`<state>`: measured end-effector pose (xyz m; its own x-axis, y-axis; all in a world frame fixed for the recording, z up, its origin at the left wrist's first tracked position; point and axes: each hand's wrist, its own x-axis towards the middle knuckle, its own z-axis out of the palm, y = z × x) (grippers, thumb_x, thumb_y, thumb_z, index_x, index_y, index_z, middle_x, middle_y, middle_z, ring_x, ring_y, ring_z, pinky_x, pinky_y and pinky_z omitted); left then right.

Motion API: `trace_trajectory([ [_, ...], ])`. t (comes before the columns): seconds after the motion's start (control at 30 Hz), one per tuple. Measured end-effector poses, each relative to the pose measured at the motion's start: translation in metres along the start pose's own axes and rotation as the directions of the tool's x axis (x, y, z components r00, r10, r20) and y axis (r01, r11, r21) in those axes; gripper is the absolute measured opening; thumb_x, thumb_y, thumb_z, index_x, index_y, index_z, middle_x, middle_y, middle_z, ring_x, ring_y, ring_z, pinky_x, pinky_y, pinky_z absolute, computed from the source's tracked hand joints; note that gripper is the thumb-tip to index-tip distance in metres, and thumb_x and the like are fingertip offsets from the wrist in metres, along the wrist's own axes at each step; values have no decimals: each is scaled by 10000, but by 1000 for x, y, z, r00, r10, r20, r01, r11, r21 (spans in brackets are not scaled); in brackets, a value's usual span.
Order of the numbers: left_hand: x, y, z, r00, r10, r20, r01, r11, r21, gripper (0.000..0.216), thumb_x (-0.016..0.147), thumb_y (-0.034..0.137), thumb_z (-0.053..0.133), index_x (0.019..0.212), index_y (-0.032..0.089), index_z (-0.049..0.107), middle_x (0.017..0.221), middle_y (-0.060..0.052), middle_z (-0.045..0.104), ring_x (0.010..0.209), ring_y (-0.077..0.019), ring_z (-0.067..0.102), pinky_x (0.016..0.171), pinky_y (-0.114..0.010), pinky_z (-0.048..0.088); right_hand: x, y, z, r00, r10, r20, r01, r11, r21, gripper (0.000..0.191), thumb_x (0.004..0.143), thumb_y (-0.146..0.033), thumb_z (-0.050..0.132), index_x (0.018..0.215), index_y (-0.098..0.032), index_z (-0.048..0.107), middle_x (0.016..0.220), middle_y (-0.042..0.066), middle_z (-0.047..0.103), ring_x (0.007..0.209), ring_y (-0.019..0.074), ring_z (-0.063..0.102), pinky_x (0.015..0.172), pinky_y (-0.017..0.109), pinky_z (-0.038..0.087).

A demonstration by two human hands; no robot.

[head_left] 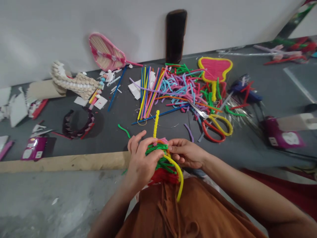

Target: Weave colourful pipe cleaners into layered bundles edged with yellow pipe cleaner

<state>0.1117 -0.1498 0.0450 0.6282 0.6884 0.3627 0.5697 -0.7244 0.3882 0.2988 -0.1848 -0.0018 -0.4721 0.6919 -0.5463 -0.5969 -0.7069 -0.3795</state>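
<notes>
Both of my hands hold a woven bundle of pipe cleaners (162, 160) over my lap, with green strands on top and red below. My left hand (141, 158) wraps its fingers over the green part from the left. My right hand (185, 153) pinches the bundle's right side. A yellow pipe cleaner (156, 124) sticks up from the bundle, and another yellow strand (179, 180) curves down toward my orange garment.
On the grey floor ahead lie a heap of coloured pipe cleaners (178, 87), scissors with red and yellow handles (214, 127), a pink and yellow fan shape (215, 69), a pink woven paddle (106, 53), a blue glue gun (244, 89) and a dark phone (175, 34) leaning on the wall.
</notes>
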Motion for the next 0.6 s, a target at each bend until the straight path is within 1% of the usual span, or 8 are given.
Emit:
trace_trajectory([
  [0.13,-6,-7,3,999,-11,37,17,987,-158,164,845,92,594,875,233,672,1253,-67,454,1281,-291,432,948,-438,486,-2,0,4,1000,-18,-12,18,1000,25,283,639,-251,836,799,-128,637,519,-46,576,362,7,437,322,80,284],
  [0.23,-9,-13,6,987,-160,14,158,948,-276,180,838,101,601,964,229,611,1326,-78,426,1209,-232,520,934,-374,506,-5,0,11,999,-39,-33,41,998,38,268,662,-240,819,806,-134,619,472,-78,515,348,-5,370,317,82,245],
  [0.3,-10,-16,8,946,-321,47,314,868,-385,337,816,138,635,1121,237,531,1352,-99,447,1171,-224,557,923,-365,514,-6,0,18,995,-70,-78,73,997,39,276,662,-242,815,807,-136,605,472,-88,496,352,-11,344,317,83,221],
  [0.37,-9,-17,8,881,-428,199,470,758,-451,533,798,191,664,1275,255,436,1322,-97,518,1123,-221,595,907,-357,521,-7,0,22,985,-112,-132,116,993,20,291,649,-248,814,809,-140,596,473,-96,488,348,-14,323,314,88,205],
  [0.4,-9,-18,7,843,-455,287,538,716,-445,564,797,219,667,1304,263,425,1277,-82,568,1086,-216,615,897,-350,522,-7,1,24,979,-129,-156,131,991,3,294,642,-251,811,808,-144,592,467,-99,484,343,-13,315,312,91,200],
  [0.47,-7,-17,5,785,-479,392,615,676,-406,470,809,259,648,1253,260,497,1148,-47,652,1015,-206,641,873,-333,522,-7,2,25,968,-155,-199,150,988,-44,285,632,-252,797,796,-148,587,454,-101,481,332,-8,315,307,100,196],
  [0.53,-7,-14,2,766,-515,386,641,657,-396,340,815,269,626,1148,238,567,1063,-32,677,952,-193,649,840,-312,520,-8,4,23,958,-168,-232,148,984,-101,263,635,-247,772,798,-150,590,446,-96,487,331,4,334,308,109,207],
  [0.6,-8,-12,2,760,-539,362,650,636,-417,298,804,262,626,1095,220,581,1009,-26,679,896,-179,646,808,-295,519,-8,6,20,957,-166,-236,133,980,-151,227,650,-245,739,796,-151,594,443,-90,488,332,13,344,310,118,216],
])
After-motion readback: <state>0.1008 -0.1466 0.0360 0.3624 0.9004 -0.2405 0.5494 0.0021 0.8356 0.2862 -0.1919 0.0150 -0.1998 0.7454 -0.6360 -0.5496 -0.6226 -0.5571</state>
